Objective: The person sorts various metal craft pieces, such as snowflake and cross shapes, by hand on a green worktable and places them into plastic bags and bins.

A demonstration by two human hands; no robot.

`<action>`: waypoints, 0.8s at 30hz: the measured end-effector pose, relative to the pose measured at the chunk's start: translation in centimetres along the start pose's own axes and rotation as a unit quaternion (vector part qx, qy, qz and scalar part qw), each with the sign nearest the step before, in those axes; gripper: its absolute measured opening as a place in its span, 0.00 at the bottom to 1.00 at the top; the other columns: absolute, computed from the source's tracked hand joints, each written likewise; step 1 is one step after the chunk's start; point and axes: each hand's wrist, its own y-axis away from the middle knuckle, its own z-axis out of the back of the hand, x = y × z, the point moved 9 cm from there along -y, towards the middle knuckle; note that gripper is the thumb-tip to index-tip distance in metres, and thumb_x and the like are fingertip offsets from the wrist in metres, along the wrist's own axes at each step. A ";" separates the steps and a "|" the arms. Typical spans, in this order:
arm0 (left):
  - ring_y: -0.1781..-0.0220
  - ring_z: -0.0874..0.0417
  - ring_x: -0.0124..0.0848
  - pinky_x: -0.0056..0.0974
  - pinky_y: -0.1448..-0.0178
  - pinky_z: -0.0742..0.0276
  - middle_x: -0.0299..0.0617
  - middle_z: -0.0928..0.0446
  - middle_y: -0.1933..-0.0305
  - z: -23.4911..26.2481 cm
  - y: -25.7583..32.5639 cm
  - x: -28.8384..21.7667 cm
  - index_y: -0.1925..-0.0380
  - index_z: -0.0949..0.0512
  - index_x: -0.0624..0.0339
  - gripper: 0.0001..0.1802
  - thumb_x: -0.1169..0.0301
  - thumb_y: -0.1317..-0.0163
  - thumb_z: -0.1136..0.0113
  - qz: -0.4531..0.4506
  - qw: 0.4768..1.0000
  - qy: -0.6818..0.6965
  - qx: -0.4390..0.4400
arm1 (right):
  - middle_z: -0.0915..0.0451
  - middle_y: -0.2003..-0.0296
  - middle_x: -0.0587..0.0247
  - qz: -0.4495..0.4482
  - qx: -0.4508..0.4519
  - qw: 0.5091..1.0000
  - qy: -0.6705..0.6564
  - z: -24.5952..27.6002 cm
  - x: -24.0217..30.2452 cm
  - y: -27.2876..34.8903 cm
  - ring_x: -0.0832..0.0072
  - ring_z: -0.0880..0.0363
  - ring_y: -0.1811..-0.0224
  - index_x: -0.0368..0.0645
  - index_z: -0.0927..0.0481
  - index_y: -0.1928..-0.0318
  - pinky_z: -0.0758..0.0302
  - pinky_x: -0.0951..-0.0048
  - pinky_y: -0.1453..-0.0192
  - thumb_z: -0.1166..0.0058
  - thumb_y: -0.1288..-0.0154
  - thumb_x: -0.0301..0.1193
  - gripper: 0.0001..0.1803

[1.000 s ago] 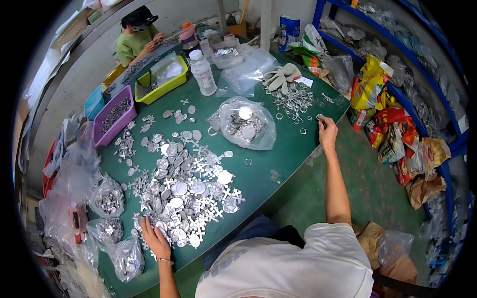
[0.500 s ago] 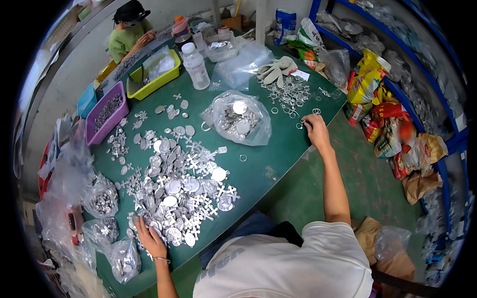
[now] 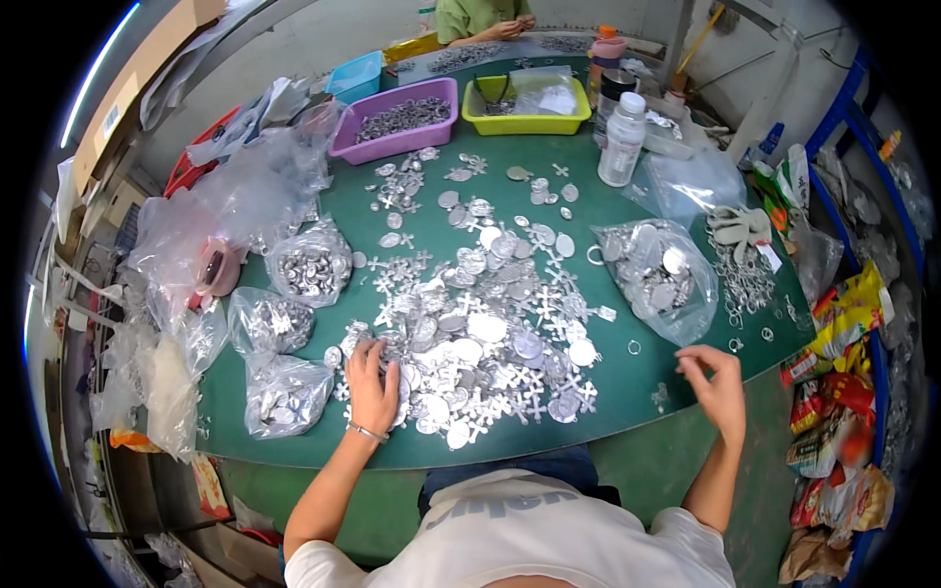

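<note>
A heap of silvery medals and crosses (image 3: 487,326) spreads over the middle of the green table (image 3: 294,453). At the heap's left edge my left hand (image 3: 371,392) rests on the pieces, fingers stretched forward and slightly apart; whether a piece lies under them is hidden. Over the table's right front edge hovers my right hand (image 3: 718,384). Its thumb and forefinger are loosely bent, slightly apart, and nothing shows between them. Nearby lie a small metal ring (image 3: 634,347) and another ring (image 3: 735,345). An opened clear bag of medals (image 3: 655,277) stands just beyond that hand.
Several filled plastic bags (image 3: 312,263) line the left side. At the back stand a purple bin (image 3: 392,147), a yellow-green bin (image 3: 526,125) and a white bottle (image 3: 622,142). A glove (image 3: 738,227) and linked rings (image 3: 742,279) lie at right. Across the table sits another person (image 3: 480,20).
The view has turned left. My right hand has drawn back from the loose rings toward the front edge. My left hand stays by the heap's left edge.
</note>
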 end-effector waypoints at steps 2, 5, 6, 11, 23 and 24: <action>0.48 0.35 0.49 0.47 0.43 0.42 0.54 0.36 0.49 0.7 -2.7 -1.4 0.53 0.31 0.66 0.20 0.73 0.47 0.46 -0.023 0.999 -0.033 -0.015 | 0.21 0.75 0.60 0.066 0.073 0.994 -0.050 -3.7 3.4 -1.9 0.80 0.23 0.74 0.34 0.22 0.66 0.29 0.80 0.68 0.48 0.44 0.22 0.06; 0.46 0.35 0.50 0.47 0.42 0.41 0.54 0.35 0.48 -0.6 -7.3 -2.7 0.53 0.31 0.64 0.21 0.71 0.48 0.44 -0.073 0.997 -0.005 0.010 | 0.23 0.72 0.56 0.131 0.097 0.987 0.006 -9.4 6.0 -6.8 0.68 0.24 0.72 0.35 0.23 0.64 0.30 0.72 0.69 0.49 0.44 0.26 0.08; 0.46 0.35 0.50 0.46 0.43 0.39 0.54 0.35 0.48 -1.7 -9.2 -2.8 0.53 0.30 0.63 0.21 0.71 0.48 0.43 -0.077 0.996 0.008 0.032 | 0.24 0.70 0.55 0.165 0.087 0.982 0.023 -11.0 6.9 -9.0 0.62 0.25 0.68 0.35 0.24 0.62 0.30 0.68 0.64 0.50 0.44 0.26 0.09; 0.46 0.32 0.50 0.42 0.43 0.36 0.53 0.34 0.47 -7.0 -17.7 -0.3 0.53 0.31 0.63 0.22 0.73 0.50 0.42 -0.064 0.996 0.042 0.040 | 0.27 0.63 0.56 0.285 -0.051 0.944 0.159 -18.9 6.2 -19.4 0.57 0.31 0.57 0.38 0.25 0.59 0.32 0.62 0.53 0.48 0.49 0.22 0.14; 0.39 0.35 0.42 0.49 0.37 0.41 0.43 0.31 0.44 -14.3 -24.8 -8.4 0.55 0.27 0.55 0.19 0.78 0.50 0.48 -0.273 0.951 0.098 0.103 | 0.27 0.68 0.54 0.232 0.016 0.969 0.084 -20.8 3.6 -24.2 0.57 0.29 0.60 0.37 0.25 0.70 0.32 0.62 0.55 0.48 0.49 0.22 0.04; 0.38 0.36 0.41 0.49 0.37 0.42 0.42 0.30 0.44 -15.5 -24.1 -9.3 0.55 0.26 0.56 0.19 0.79 0.51 0.48 -0.305 0.938 0.060 0.153 | 0.27 0.69 0.54 0.221 0.044 0.968 0.112 -21.3 3.3 -24.3 0.58 0.30 0.59 0.37 0.25 0.70 0.32 0.63 0.54 0.47 0.49 0.22 0.05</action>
